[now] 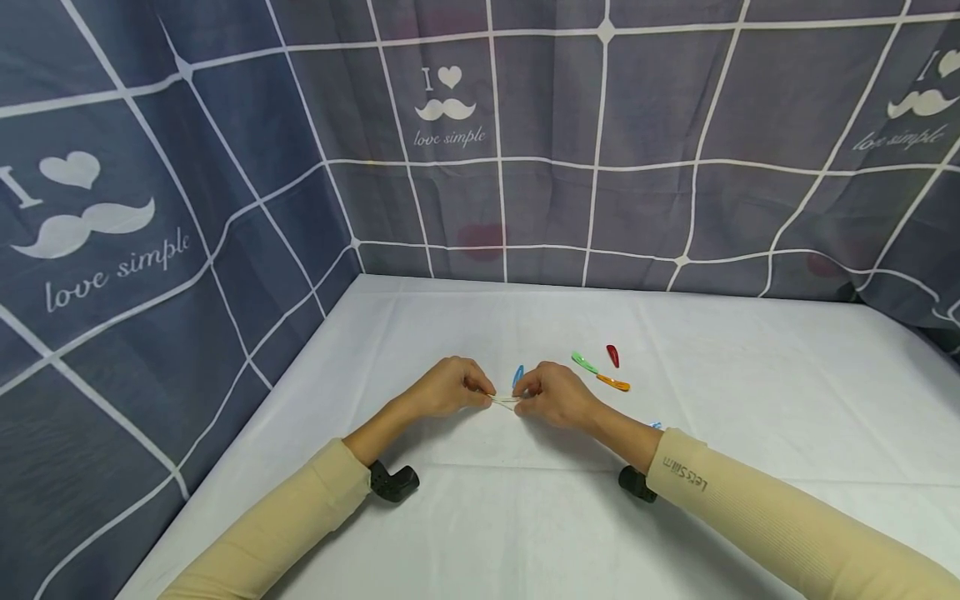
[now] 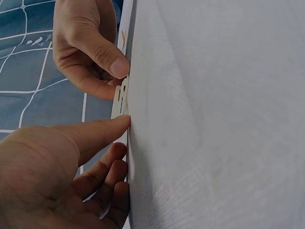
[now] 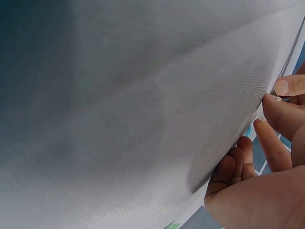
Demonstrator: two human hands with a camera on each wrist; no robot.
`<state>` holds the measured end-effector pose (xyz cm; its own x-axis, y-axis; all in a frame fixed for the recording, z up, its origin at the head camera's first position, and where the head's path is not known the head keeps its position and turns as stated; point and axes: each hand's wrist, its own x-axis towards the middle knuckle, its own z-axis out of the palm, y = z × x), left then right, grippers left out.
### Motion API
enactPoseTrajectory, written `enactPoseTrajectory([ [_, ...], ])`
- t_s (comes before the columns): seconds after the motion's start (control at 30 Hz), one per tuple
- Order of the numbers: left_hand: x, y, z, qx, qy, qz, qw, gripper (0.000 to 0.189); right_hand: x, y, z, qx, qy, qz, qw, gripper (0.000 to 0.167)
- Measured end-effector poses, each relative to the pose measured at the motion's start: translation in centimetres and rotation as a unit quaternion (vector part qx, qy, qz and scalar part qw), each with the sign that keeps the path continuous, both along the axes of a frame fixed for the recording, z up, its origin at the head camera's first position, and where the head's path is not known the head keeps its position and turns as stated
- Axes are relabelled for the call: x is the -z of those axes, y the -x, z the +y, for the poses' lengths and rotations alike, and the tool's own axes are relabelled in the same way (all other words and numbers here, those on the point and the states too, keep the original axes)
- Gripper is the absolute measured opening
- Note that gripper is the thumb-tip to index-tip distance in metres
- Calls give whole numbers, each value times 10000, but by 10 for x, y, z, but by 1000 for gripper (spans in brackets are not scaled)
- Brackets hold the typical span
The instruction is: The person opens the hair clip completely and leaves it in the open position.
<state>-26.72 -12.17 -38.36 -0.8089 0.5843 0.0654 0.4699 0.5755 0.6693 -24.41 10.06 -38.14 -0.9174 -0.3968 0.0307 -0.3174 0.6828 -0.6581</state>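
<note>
A cream snap hair clip [image 1: 505,401] spans the small gap between my two hands, low over the white cloth. My left hand [image 1: 450,388] pinches one end of it between thumb and fingers. At the opposite end, my right hand [image 1: 557,395] grips it with thumb and index finger. In the left wrist view the clip [image 2: 117,102] shows its slotted, split shape, with its ends hidden by fingertips. A blue hair clip [image 1: 518,375] lies just behind my right fingertips, partly covered by them.
Beyond my right hand lie a green clip [image 1: 583,362], an orange clip [image 1: 613,383] and a red clip [image 1: 612,356]. Another blue piece [image 1: 656,425] peeks out beside the right forearm. A checked curtain [image 1: 555,200] borders the white-covered table [image 1: 465,533] at the back and left.
</note>
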Motion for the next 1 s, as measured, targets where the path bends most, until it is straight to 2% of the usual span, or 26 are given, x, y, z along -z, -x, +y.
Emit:
enactPoseTrajectory([
  [0.67, -3, -1, 0, -127, 20, -256, 9996, 16, -2, 2, 2, -104, -20, -136, 9999, 17],
  [0.8, -4, -2, 1, -196, 39, -341, 9992, 20, -3, 2, 6, -287, 136, -191, 9993, 22],
  [1.0, -2, 0, 2, -298, -199, -473, 9982, 22, -3, 5, 12, -556, 583, -397, 9960, 26],
])
